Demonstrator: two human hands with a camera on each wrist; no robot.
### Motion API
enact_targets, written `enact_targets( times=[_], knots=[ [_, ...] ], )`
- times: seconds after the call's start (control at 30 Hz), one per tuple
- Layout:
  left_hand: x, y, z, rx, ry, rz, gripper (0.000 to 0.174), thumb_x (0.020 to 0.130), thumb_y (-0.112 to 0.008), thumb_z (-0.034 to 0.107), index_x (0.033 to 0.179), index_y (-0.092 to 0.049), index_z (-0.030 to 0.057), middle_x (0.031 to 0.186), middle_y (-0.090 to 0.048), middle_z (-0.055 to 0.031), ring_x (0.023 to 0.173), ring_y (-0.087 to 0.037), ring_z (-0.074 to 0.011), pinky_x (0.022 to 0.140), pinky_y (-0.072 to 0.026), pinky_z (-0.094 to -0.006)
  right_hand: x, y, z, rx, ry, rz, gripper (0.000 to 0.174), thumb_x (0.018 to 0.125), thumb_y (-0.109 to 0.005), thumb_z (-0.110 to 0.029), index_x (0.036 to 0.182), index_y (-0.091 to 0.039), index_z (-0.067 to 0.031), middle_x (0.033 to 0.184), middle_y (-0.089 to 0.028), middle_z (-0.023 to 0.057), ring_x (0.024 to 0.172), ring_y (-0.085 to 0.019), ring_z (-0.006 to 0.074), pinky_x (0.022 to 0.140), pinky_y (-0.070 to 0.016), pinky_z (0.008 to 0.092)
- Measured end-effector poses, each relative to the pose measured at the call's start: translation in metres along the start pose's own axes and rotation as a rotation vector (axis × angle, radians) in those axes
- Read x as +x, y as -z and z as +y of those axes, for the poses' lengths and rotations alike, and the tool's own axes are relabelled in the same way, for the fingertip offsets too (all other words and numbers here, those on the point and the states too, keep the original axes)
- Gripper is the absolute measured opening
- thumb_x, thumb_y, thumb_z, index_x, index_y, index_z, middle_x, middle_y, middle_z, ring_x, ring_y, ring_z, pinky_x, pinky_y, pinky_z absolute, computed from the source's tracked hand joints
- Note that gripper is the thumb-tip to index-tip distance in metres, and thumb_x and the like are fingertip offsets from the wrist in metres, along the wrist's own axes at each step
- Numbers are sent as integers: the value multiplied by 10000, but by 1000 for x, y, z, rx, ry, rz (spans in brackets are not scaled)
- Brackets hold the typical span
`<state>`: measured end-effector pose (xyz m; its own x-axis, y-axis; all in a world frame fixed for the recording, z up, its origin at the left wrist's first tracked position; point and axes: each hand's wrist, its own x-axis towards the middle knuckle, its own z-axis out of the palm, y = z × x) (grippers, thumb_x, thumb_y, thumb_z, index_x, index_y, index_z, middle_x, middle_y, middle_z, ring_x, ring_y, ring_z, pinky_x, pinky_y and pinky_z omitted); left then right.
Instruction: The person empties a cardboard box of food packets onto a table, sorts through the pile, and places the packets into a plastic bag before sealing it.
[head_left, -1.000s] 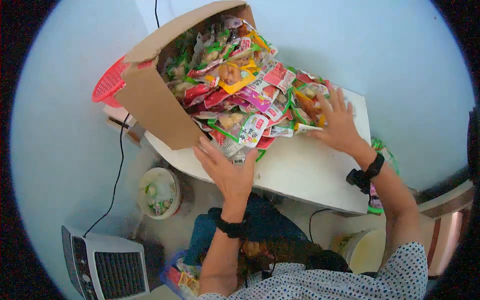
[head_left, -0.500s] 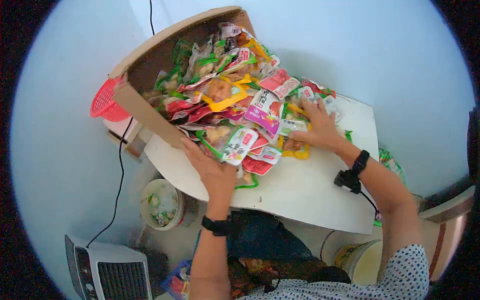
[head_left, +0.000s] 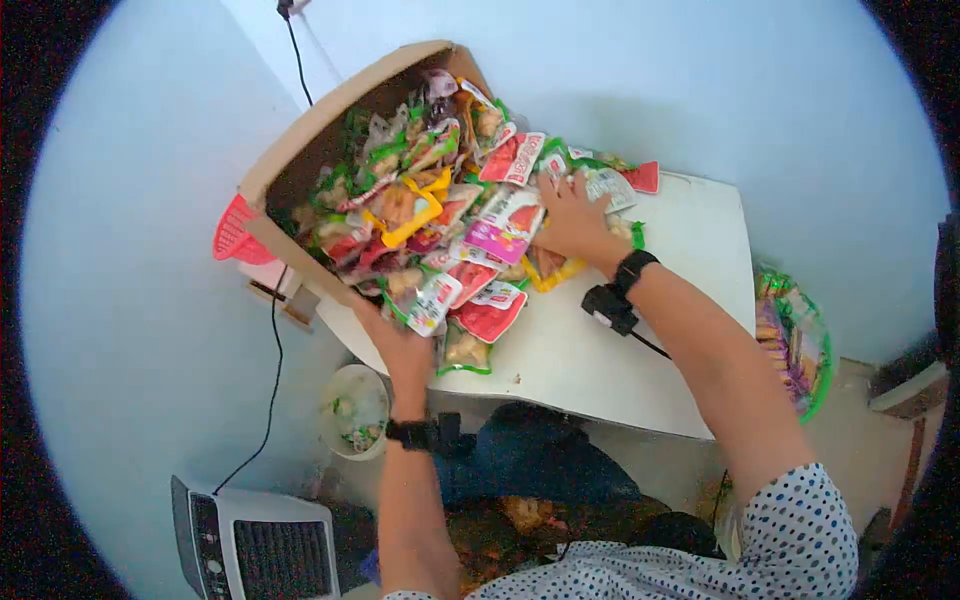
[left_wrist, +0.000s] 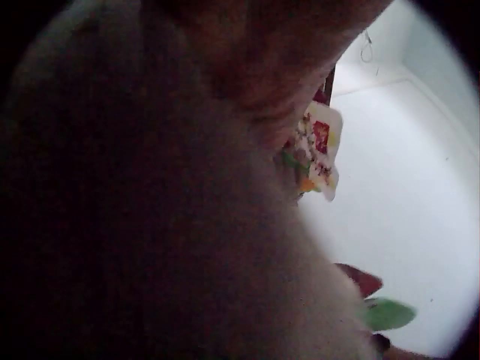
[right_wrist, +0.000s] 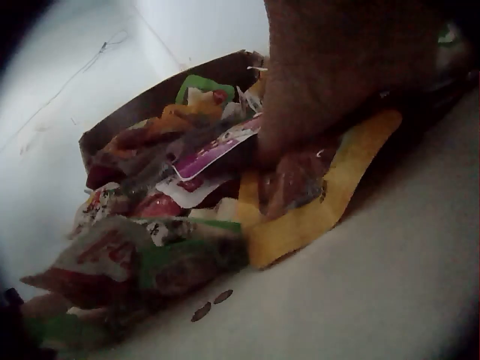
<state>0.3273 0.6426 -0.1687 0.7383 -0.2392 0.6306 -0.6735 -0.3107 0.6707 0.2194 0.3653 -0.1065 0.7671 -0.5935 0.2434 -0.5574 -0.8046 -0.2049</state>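
A cardboard box point(head_left: 300, 252) lies tipped on its side on the white table point(head_left: 640, 340), its mouth facing right. Snack packets point(head_left: 410, 205) in red, green, yellow and purple wrappers fill it and spill onto the tabletop. My left hand point(head_left: 400, 350) is at the box's lower front edge, beside the nearest packets. Over the right side of the heap, my right hand point(head_left: 582, 228) rests on packets with its fingers spread. A yellow-edged packet point(right_wrist: 300, 232) lies just under that hand in the right wrist view. Skin fills most of the left wrist view, hiding the left fingers.
A red plastic basket point(head_left: 232, 232) stands behind the box at left. Below the table are a white bucket point(head_left: 345, 385) with packets inside and an air cooler point(head_left: 270, 540). A green-rimmed basket point(head_left: 818, 375) of packets stands right of the table. Walls border the back.
My right hand has moved left across the heap, and packets under it have shifted toward the box. My left hand has moved slightly left and down along the box edge.
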Motion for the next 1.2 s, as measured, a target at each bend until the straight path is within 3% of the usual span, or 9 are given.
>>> enact_targets(
  times=[0.23,0.27,0.37,0.47,0.67,0.77,0.9,1.0,1.2],
  knots=[
    [-33,2,45,-33,96,-2,815,767,-601,93,1475,-215,-29,1482,-220,-346,1408,-166,-473,1153,-142,-499,-26,30,37,168,23,-33,996,693,-752,-517,1499,-270,-185,1481,-307,280,1398,-230,460,1037,-286,665],
    [-33,-3,44,-21,36,-6,809,759,-593,89,1475,-232,-17,1481,-215,-352,1404,-170,-482,1149,-146,-504,-29,27,43,193,56,55,815,748,-733,-365,1453,-377,-162,1467,-308,308,1350,-314,482,1062,-347,544],
    [-29,-18,49,133,80,-60,790,732,-591,153,1474,-322,106,1478,-186,-375,1352,-182,-575,1084,-196,-614,-32,18,72,91,93,43,550,807,-635,-163,1338,-515,-85,1397,-410,304,1270,-429,462,1044,-395,459],
    [-29,-58,59,378,114,6,766,735,-602,245,1461,-368,184,1496,-128,-378,1283,-176,-672,978,-243,-726,-24,-9,97,234,66,196,490,752,-625,-38,1239,-579,-34,1304,-497,269,1206,-489,426,1019,-418,459],
    [-35,-82,66,501,68,-2,678,798,-569,278,1447,-400,178,1510,-46,-374,1271,-169,-688,964,-264,-728,-45,-21,79,412,46,430,385,798,-609,-167,1114,-617,52,1203,-568,259,1163,-522,405,1013,-411,469],
    [-34,-76,71,427,22,-5,623,840,-576,293,1432,-420,173,1517,-67,-358,1300,-168,-656,998,-252,-705,-63,-7,50,334,261,596,403,781,-673,-241,1059,-620,46,1215,-569,234,1173,-520,379,987,-408,464],
    [-34,-57,80,271,52,-33,601,874,-586,306,1425,-422,132,1527,-135,-316,1373,-179,-541,1059,-216,-638,-80,11,29,137,465,96,447,738,-723,-300,1039,-613,10,1184,-570,193,1125,-534,352,958,-391,465],
    [-36,-42,80,220,15,-4,591,900,-563,293,1421,-407,60,1495,-244,-305,1395,-225,-438,1084,-196,-585,-78,-4,29,113,513,157,477,723,-742,-318,1066,-613,-12,1200,-565,174,1156,-513,337,980,-367,483],
    [-41,-30,72,235,51,24,558,934,-534,235,1410,-381,-11,1452,-302,-332,1363,-232,-482,1111,-197,-529,-78,-4,27,55,433,161,549,735,-744,-311,1199,-583,-65,1267,-538,152,1250,-447,322,1007,-347,550]
  ],
)
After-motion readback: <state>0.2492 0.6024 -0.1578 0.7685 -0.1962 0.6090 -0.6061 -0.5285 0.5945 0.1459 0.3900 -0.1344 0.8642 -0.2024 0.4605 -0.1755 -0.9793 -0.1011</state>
